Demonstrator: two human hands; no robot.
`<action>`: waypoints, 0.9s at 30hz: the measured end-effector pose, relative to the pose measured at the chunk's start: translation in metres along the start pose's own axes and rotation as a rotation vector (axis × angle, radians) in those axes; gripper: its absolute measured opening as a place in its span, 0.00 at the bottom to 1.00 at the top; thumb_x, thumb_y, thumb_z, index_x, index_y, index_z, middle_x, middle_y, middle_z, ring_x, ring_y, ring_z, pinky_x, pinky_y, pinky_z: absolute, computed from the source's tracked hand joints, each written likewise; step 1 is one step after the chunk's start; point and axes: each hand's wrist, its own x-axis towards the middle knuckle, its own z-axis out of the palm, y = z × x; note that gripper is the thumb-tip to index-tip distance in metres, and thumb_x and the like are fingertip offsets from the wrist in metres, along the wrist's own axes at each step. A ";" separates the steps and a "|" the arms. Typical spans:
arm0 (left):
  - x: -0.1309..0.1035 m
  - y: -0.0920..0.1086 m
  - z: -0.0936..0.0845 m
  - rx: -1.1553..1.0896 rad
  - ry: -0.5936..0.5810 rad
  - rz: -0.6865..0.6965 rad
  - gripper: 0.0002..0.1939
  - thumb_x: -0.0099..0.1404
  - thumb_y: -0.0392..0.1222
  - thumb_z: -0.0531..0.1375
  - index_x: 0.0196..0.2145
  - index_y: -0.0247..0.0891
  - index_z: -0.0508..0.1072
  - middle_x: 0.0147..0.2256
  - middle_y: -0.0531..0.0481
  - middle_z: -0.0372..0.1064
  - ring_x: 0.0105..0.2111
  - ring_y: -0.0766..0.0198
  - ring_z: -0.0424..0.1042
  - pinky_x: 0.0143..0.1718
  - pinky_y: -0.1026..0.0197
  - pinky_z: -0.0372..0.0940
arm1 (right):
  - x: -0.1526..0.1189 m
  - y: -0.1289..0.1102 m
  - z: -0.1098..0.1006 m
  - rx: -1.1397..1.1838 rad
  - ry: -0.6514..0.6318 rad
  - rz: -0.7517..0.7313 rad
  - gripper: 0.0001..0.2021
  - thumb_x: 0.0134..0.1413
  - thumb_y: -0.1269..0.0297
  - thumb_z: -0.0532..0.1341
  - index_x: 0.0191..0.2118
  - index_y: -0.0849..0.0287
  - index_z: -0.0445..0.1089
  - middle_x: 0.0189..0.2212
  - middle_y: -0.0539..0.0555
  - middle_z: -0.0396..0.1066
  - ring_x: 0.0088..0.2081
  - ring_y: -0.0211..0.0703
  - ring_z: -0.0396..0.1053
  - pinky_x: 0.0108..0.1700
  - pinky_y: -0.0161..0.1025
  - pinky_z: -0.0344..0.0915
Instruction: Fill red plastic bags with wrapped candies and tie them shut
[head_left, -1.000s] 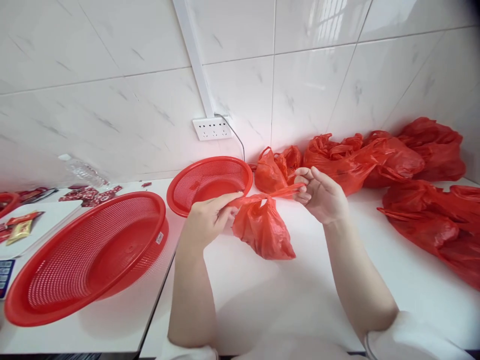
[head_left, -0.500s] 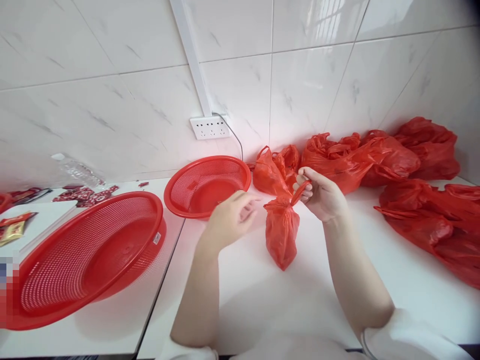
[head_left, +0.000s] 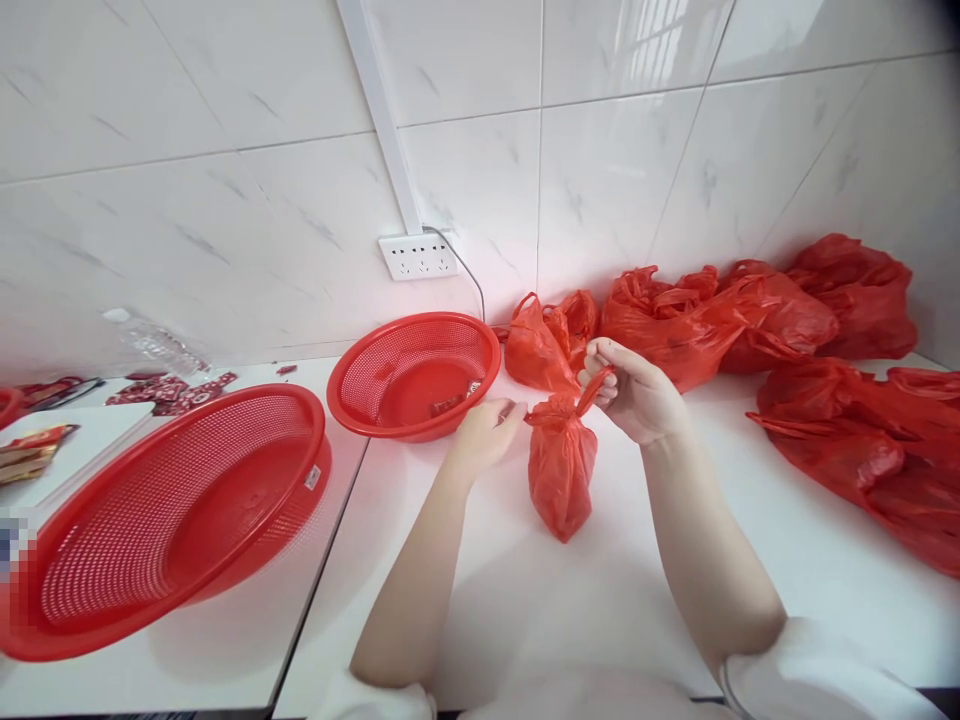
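A small red plastic bag (head_left: 561,480), filled and gathered at its neck, hangs upright in the middle, its lower tip close to the white table or touching it; I cannot tell which. My right hand (head_left: 637,390) is closed round a twisted handle of this bag, on the right of the neck. On the other side my left hand (head_left: 487,432) pinches a short end of the bag near the neck. Just behind my left hand stands a small red mesh basket (head_left: 414,432) with a few small wrapped pieces (head_left: 447,405) in it.
A large red mesh basket (head_left: 300,520) stands at the left. Several filled red bags (head_left: 675,330) line the wall, and more red bags (head_left: 870,450) lie at the right. Red packets (head_left: 180,395), a clear bottle (head_left: 161,340) and a wall socket strip (head_left: 418,257) are further back.
My left hand has moved right and closed on the bag's left end. The wrapped pieces in the small basket now show. My right hand keeps its hold, nearly still.
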 end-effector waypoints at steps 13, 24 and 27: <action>0.006 0.002 -0.004 -0.743 -0.052 0.011 0.12 0.57 0.44 0.65 0.29 0.38 0.65 0.28 0.56 0.62 0.29 0.71 0.64 0.31 0.67 0.60 | 0.001 0.000 0.000 -0.074 -0.012 -0.026 0.07 0.50 0.60 0.64 0.30 0.58 0.68 0.18 0.43 0.46 0.20 0.32 0.45 0.20 0.31 0.46; 0.002 0.009 -0.036 -1.454 0.214 -0.237 0.06 0.62 0.35 0.62 0.29 0.38 0.67 0.25 0.58 0.61 0.25 0.76 0.64 0.26 0.72 0.60 | 0.000 0.007 -0.003 -0.583 0.083 -0.211 0.12 0.56 0.54 0.62 0.41 0.56 0.69 0.21 0.46 0.62 0.24 0.34 0.61 0.27 0.33 0.55; -0.006 0.012 -0.042 -1.342 0.084 -0.219 0.07 0.59 0.37 0.64 0.30 0.37 0.67 0.22 0.59 0.56 0.23 0.75 0.62 0.24 0.71 0.58 | -0.001 0.005 -0.006 -0.650 0.125 -0.243 0.13 0.57 0.52 0.61 0.42 0.55 0.68 0.19 0.45 0.62 0.23 0.34 0.62 0.27 0.33 0.57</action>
